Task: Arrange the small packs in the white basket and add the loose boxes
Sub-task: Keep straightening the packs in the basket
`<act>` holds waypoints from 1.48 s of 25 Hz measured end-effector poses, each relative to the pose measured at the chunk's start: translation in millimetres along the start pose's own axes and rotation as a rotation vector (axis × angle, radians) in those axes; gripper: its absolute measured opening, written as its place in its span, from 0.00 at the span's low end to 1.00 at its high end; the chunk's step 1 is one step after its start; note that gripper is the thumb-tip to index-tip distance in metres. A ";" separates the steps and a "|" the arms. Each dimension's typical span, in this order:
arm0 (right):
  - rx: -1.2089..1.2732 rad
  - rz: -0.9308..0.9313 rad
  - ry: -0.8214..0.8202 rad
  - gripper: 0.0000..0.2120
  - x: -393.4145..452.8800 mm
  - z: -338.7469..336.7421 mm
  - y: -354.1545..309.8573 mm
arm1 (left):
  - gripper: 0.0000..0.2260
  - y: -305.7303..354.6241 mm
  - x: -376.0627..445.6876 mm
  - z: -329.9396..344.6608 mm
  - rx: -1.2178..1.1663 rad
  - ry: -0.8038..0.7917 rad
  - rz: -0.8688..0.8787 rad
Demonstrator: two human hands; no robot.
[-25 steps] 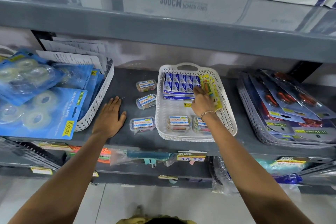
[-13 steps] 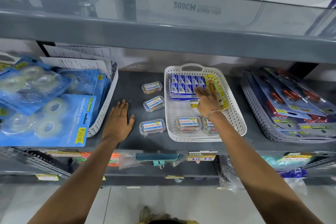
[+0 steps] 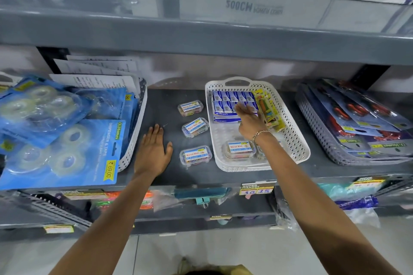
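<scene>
A white basket [image 3: 297, 140] stands on the grey shelf. At its back lie rows of small blue packs [image 3: 228, 100], with yellow packs [image 3: 267, 109] along its right wall. My right hand [image 3: 250, 123] rests flat on the blue packs, fingers spread, holding nothing. A clear labelled box [image 3: 239, 148] sits at the basket's front; a second one is mostly hidden under my wrist. Three loose clear boxes lie on the shelf left of the basket: far [image 3: 190, 107], middle [image 3: 195, 127], near [image 3: 196, 155]. My left hand [image 3: 153, 150] lies flat on the shelf beside the near box.
A white basket [image 3: 134, 140] of blue tape packs [image 3: 55, 140] stands at the left. A grey basket [image 3: 324, 140] of blue carded tools sits at the right. A shelf edge [image 3: 201, 35] overhangs above; a lower shelf holds more goods.
The view has shifted slightly. My right hand's fingers have spread and slid a little over the blue packs. My left hand stays flat on the shelf.
</scene>
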State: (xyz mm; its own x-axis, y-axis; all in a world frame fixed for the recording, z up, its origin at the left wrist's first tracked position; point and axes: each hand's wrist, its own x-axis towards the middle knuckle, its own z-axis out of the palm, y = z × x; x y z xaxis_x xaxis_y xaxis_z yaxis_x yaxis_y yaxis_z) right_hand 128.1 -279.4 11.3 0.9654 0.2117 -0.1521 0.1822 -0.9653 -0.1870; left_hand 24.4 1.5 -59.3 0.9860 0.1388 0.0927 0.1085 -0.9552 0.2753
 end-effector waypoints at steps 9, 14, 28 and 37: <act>-0.122 0.039 0.001 0.31 4.2 5.0 -12.5 | 0.28 -0.9 -0.6 0.8 -0.035 0.006 0.004; -0.113 0.080 -0.055 0.32 3.7 1.2 -20.5 | 0.28 -1.6 -0.1 1.5 -0.048 -0.004 0.000; -0.152 0.003 -0.047 0.35 -0.9 10.8 -38.1 | 0.27 -1.2 0.2 1.4 -0.083 0.012 0.004; -0.101 -0.039 -0.044 0.36 -2.2 12.9 -49.8 | 0.27 -1.7 -0.5 1.1 -0.105 0.015 0.011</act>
State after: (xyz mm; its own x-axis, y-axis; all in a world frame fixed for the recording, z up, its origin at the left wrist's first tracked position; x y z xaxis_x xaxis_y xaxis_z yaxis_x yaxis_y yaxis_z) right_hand 114.5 -229.8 8.5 0.9484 0.2541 -0.1898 0.2398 -0.9662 -0.0950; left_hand 23.8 2.8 -60.9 0.9849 0.1330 0.1108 0.0829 -0.9243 0.3726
